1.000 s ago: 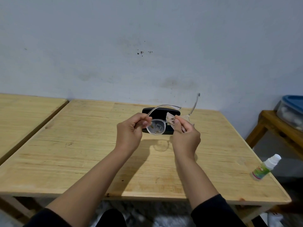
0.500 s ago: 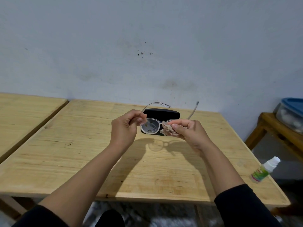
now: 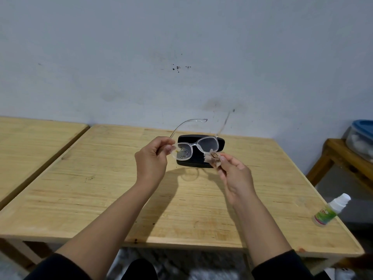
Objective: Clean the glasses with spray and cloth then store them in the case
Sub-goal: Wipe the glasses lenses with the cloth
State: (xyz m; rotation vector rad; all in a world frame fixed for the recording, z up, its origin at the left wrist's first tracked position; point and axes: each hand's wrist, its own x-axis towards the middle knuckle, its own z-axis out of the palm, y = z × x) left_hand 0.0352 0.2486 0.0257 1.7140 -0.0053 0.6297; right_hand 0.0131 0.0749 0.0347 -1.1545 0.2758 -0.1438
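**A:** so where's everything sitting right now?

**B:** left fingers (image 3: 168,147) are clamped on the glasses (image 3: 194,148) at their left end, and the frame runs long-ways rightward from there. Right fingers (image 3: 223,158) are pinched on the cloth (image 3: 213,157), which touches the right lens's lower rim.

**A:** and the case (image 3: 200,151)?

**B:** just past both, shut, flat on the tabletop (image 3: 101,188). I'd guess more wiping first.

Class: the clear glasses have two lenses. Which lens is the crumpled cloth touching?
The lens on the person's right, nearer the right hand: the crumpled brownish cloth meets its lower rim. The other lens, beside the left hand, is bare.
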